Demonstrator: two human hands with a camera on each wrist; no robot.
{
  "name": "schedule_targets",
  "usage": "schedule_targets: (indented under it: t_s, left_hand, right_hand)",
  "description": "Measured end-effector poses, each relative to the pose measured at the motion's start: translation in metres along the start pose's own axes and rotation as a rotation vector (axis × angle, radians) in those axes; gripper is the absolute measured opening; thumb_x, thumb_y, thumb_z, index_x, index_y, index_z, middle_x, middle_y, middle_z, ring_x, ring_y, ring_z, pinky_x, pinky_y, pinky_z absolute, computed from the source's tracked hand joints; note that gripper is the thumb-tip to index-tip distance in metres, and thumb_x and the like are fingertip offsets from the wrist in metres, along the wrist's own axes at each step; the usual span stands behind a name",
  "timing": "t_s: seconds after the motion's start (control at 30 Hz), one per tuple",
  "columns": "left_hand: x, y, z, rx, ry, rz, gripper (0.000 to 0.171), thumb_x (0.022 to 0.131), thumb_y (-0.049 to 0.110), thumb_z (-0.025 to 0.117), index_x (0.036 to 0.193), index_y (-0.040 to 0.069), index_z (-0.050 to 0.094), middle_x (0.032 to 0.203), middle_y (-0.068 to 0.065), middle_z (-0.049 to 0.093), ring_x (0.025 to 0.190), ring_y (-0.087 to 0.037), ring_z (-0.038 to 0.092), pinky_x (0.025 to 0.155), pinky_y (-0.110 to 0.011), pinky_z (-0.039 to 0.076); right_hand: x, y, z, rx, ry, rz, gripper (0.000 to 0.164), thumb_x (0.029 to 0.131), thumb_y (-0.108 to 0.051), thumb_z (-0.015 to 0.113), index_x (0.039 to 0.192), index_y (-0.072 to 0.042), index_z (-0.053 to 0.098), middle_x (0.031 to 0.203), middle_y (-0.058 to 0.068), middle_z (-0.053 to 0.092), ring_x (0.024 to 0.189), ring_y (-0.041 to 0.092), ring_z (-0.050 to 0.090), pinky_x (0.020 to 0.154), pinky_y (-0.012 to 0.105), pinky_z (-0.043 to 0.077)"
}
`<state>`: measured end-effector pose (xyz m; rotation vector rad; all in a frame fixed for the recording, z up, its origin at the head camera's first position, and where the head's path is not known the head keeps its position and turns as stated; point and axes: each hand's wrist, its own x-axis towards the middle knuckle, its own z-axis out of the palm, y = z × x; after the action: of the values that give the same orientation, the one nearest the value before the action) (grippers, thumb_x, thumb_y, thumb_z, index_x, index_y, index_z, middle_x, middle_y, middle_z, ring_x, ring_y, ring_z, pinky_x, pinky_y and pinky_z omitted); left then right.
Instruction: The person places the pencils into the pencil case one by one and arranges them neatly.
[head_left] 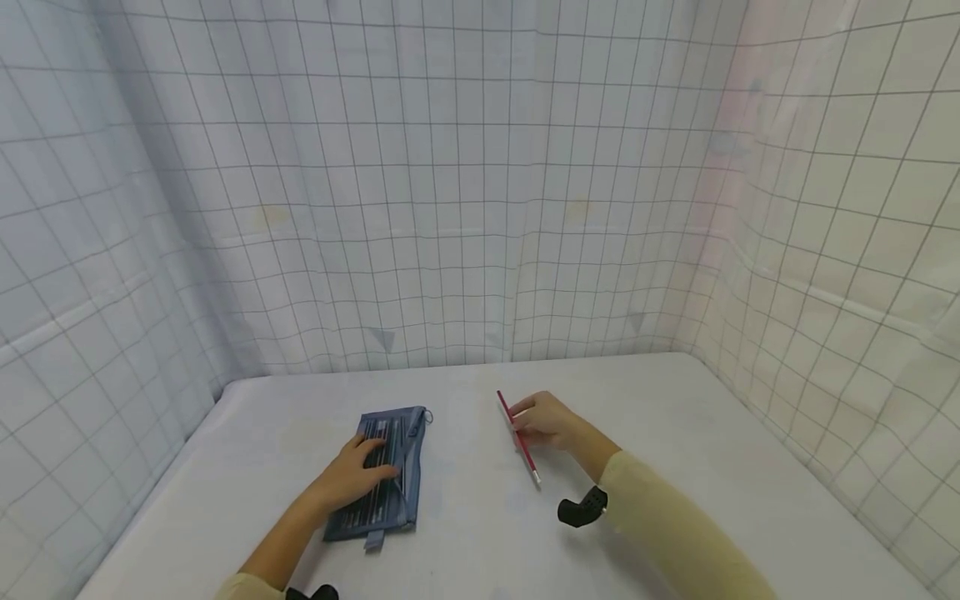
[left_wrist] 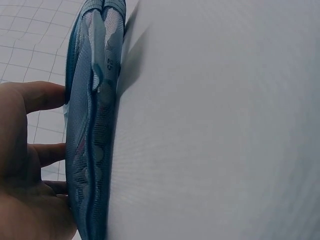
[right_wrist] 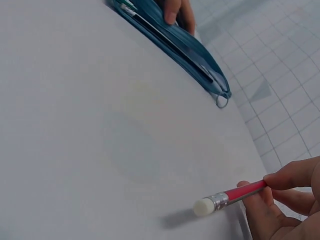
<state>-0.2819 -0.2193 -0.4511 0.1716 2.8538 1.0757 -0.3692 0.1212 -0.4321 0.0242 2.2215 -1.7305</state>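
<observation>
A flat blue mesh pencil case (head_left: 411,493) lies on the table at left of centre, with slim pens or pencils showing inside. My left hand (head_left: 347,481) rests on top of it, fingers spread; in the left wrist view the fingertips touch the case's (left_wrist: 95,142) face. To the right, my right hand (head_left: 549,419) pinches a red pencil (head_left: 528,455) between thumb and fingers. The right wrist view shows its white eraser (right_wrist: 203,207) and silver ferrule pointing away from the hand. There the case (right_wrist: 181,37) gapes along its edge, a long stick-like item visible within.
Both hands work over a white tabletop (head_left: 465,533). White grid-patterned curtains (head_left: 465,183) hang behind the table and along both sides. A small metal ring (right_wrist: 222,101) hangs from one corner of the case, and a fabric tab (head_left: 374,540) sticks out at its near end.
</observation>
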Motion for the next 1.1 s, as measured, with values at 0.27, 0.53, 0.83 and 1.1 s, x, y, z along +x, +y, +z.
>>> schedule_targets:
  t_s: [0.27,0.53,0.83,1.1]
  left_hand:
    - [0.001,0.002,0.000,0.009,-0.006,0.006,0.076,0.096,0.039,0.068,0.150,-0.008,0.043,0.158,-0.044,0.017,0.142,-0.066,0.020,0.108,-0.077,0.025]
    - [0.003,-0.001,0.000,-0.017,-0.013,0.001,0.076,0.097,0.039,0.067,0.151,-0.007,0.042,0.159,-0.042,0.016,0.143,-0.065,0.019,0.109,-0.077,0.023]
    - [0.003,-0.002,0.001,-0.042,-0.018,-0.020,0.076,0.096,0.039,0.068,0.152,-0.005,0.042,0.161,-0.041,0.015,0.144,-0.064,0.017,0.110,-0.076,0.022]
    - [0.004,0.000,0.000,-0.033,-0.020,-0.030,0.076,0.096,0.040,0.068,0.153,-0.004,0.042,0.161,-0.041,0.015,0.144,-0.064,0.018,0.111,-0.076,0.022]
  right_hand:
    - [0.001,-0.001,0.031,-0.004,-0.098,-0.037,0.030,0.092,0.011,0.066,0.122,0.010,0.068,0.090,0.012,0.063,0.071,0.019,0.062,0.063,0.030,0.060]
    - [0.004,-0.010,0.058,-0.062,-0.161,-0.049,0.027,0.090,0.010,0.067,0.117,0.007,0.071,0.094,0.014,0.064,0.069,0.019,0.061,0.059,0.027,0.057]
    - [0.001,-0.021,0.089,-0.165,-0.219,-0.086,0.023,0.088,0.009,0.071,0.111,0.006,0.074,0.095,0.012,0.066,0.071,0.018,0.061,0.060,0.026,0.054]
    - [0.003,-0.027,0.116,-0.125,-0.216,-0.104,0.022,0.086,0.013,0.069,0.107,0.010,0.073,0.093,0.012,0.066,0.072,0.017,0.060,0.060,0.026,0.054]
